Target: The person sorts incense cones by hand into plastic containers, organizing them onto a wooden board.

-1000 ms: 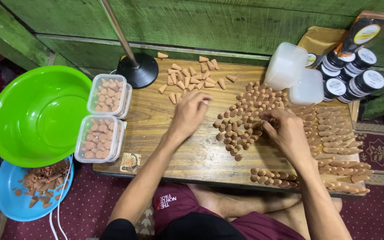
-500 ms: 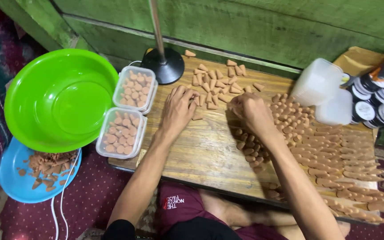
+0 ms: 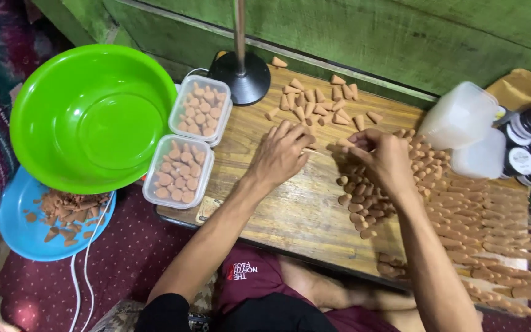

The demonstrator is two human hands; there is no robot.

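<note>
Head cam, L to R: green bowl (image 3: 90,117) and two clear tubs (image 3: 179,171) of brown cones sit at the desk (image 3: 290,215) edge. Left hand (image 3: 281,154) lies flat, fingers loose, by loose cones (image 3: 318,104). Right hand (image 3: 382,158) pinches a thin stick (image 3: 316,151) over the cone pile (image 3: 364,209).
</note>
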